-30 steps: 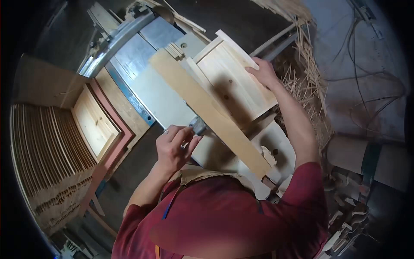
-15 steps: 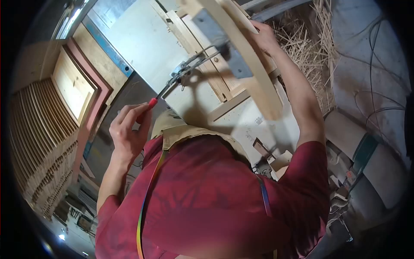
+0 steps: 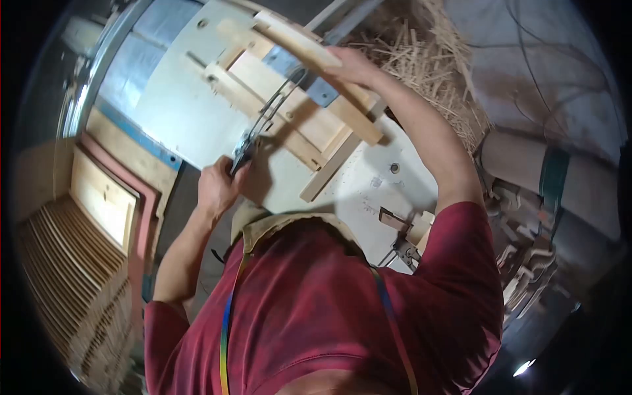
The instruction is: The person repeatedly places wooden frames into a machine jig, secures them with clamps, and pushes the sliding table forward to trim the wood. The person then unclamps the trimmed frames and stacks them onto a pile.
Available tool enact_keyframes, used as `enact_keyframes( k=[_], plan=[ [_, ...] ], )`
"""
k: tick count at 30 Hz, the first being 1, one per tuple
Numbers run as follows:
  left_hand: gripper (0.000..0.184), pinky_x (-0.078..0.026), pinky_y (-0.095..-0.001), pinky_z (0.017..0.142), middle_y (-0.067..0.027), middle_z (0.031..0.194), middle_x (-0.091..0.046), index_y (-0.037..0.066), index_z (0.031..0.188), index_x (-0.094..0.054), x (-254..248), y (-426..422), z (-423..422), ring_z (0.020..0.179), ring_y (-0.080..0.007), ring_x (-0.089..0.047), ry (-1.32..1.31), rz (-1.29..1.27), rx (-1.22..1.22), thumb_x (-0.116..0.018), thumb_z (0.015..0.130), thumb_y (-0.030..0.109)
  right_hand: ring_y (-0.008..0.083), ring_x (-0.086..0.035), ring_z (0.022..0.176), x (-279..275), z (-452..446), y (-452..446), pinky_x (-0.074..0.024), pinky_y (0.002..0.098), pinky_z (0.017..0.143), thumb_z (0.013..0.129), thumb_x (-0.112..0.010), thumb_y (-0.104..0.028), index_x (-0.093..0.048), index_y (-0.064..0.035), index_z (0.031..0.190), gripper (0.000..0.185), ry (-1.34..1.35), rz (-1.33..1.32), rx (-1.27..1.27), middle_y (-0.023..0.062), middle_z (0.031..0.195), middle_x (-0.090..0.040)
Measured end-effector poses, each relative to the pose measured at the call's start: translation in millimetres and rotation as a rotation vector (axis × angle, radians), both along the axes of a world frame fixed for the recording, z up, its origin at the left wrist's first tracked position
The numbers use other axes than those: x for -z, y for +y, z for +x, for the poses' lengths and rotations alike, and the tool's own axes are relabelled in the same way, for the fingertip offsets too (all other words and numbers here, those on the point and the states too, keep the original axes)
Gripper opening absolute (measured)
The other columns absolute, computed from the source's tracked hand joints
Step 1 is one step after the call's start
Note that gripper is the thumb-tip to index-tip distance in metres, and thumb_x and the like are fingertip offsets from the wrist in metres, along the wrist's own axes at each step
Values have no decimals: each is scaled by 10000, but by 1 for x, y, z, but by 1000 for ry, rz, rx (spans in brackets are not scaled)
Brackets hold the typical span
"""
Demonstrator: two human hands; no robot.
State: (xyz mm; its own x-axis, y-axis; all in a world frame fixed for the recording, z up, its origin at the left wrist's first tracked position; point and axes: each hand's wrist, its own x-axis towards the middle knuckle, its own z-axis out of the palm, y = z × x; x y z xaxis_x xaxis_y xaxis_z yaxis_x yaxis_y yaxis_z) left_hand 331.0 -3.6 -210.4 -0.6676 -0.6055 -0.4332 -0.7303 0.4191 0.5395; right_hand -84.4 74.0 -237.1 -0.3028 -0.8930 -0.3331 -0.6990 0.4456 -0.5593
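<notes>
My left hand [image 3: 220,189] is closed around the handle of a metal toggle clamp [image 3: 246,146], and its fingers cover the red grip. The clamp's long double-bar arm [image 3: 280,100] reaches over a wooden jig [image 3: 299,150] toward a grey metal plate [image 3: 320,92]. A long pale wooden piece [image 3: 361,121] lies slanted along the jig's far side, by the plate. My right hand [image 3: 355,66] is at that far side, with its fingers over the edge of the wood; its fingertips are partly hidden.
The jig sits on a white machine table [image 3: 184,99]. Thin wood offcuts [image 3: 431,66] heap up beyond it. Stacked curved wooden parts [image 3: 72,263] stand at left, near a framed panel [image 3: 102,194]. A thick duct [image 3: 520,158] runs at right, above scrap pieces.
My left hand has moved up and right, swinging the clamp handle toward the jig. The long wooden piece has come down onto the jig. The view has shifted.
</notes>
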Motion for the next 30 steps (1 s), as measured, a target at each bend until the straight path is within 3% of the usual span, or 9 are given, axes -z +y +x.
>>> enact_keyframes(
  k=[3,6,8,13,17,19,22,26,30],
  plan=[
    [524,-545,-435,687,-218,790,-691,-44,1075,-659,-9,2,1,706,-395,-665,6,-94,-4,-727,909,448,397,-625,1136,-61,1,53,-508,465,996,888,-724,-305,-607,-48,1317,513,300,-100,-99,200,1160,-689],
    [677,-474,-475,983,-320,1294,-564,-48,1344,-520,-31,14,-2,1188,-455,-566,319,-286,101,-789,880,364,382,-625,1153,-195,62,154,-518,458,992,904,-731,-274,-600,-42,1328,501,472,-182,67,195,1241,-649],
    [766,-395,-490,1121,-301,1427,-443,-57,1412,-469,-30,27,-17,1336,-458,-436,540,-498,191,-813,856,344,384,-630,1098,-262,123,242,-526,468,951,896,-737,-278,-618,-39,1286,473,607,-215,319,184,1161,-651],
    [608,-378,-470,1135,-241,1465,-425,-53,1420,-456,-110,74,-103,1342,-353,-464,1219,-58,652,-736,938,190,354,-631,1033,-336,299,458,-539,454,878,887,-754,-287,-641,-50,1239,440,1026,194,949,155,1053,-648],
    [492,-406,-432,1118,-218,1452,-452,-53,1413,-465,-164,114,-157,1311,-327,-504,1256,-120,842,-655,988,109,312,-624,1166,-397,480,594,-524,399,979,755,-877,-333,-660,-68,1286,632,1255,687,1663,161,1222,-664],
    [473,-414,-421,1111,-211,1443,-463,-55,1407,-471,-176,148,-172,1301,-315,-514,1260,-109,904,-643,994,95,323,-633,1127,-396,562,669,-524,407,976,731,-888,-306,-673,-63,1265,625,1520,833,1682,163,1161,-677],
    [435,-431,-399,1097,-198,1425,-486,-59,1397,-483,-188,188,-197,1282,-292,-534,1265,-96,983,-619,1004,69,312,-642,1004,-361,615,687,-539,398,897,761,-844,-211,-689,-61,1233,519,1309,923,1813,134,1030,-677],
    [378,-476,-381,1035,-189,1326,-576,-63,1339,-532,-196,240,-196,1199,-271,-597,1306,244,995,-624,983,23,294,-612,879,-367,602,639,-529,396,792,785,-770,-82,-704,-63,1195,415,1311,687,1798,109,912,-643],
    [313,-517,-337,947,-141,1165,-664,-47,1277,-576,-202,267,-210,1042,-196,-659,883,769,1089,-627,999,87,250,-572,806,-384,549,561,-500,365,701,780,-720,-21,-712,-87,1161,386,1640,647,1420,74,856,-607]
  ],
)
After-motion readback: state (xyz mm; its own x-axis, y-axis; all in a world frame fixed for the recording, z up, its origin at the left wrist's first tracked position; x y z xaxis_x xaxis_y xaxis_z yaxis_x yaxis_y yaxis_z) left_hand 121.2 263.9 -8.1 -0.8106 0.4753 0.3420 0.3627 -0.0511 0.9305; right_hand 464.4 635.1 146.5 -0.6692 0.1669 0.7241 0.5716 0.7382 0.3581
